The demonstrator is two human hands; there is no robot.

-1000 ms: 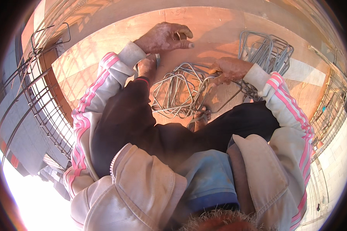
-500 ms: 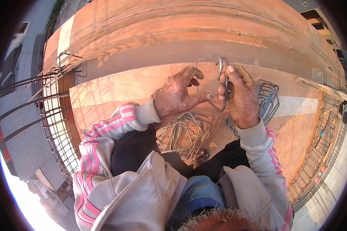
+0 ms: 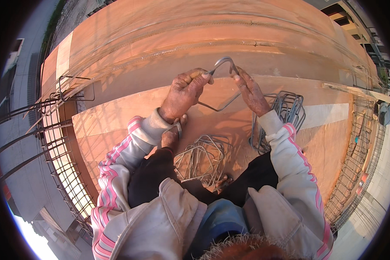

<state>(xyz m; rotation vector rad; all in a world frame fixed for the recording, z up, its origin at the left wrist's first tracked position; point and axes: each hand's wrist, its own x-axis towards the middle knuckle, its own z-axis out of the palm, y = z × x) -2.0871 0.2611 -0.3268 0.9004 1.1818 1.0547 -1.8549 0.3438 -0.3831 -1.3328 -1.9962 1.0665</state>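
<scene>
Nearest, a pale jacket with pink sleeve stripes opens over a blue garment, above black trousers. Between the bent legs, a tangled heap of grey steel stirrups lies on the plywood deck, with the left foot near its left side. A second bundle of stirrups lies beyond the right knee.

Farther out, the bent steel stirrup is raised between both hands, above the deck. The left hand grips it, thumb and curled fingers pressed together at its left side. The right hand pinches its right side with straighter fingers; how firmly, I cannot tell.

Rebar cages flank the deck at left and right. Farthest, long ribbed bars stretch across more plywood.
</scene>
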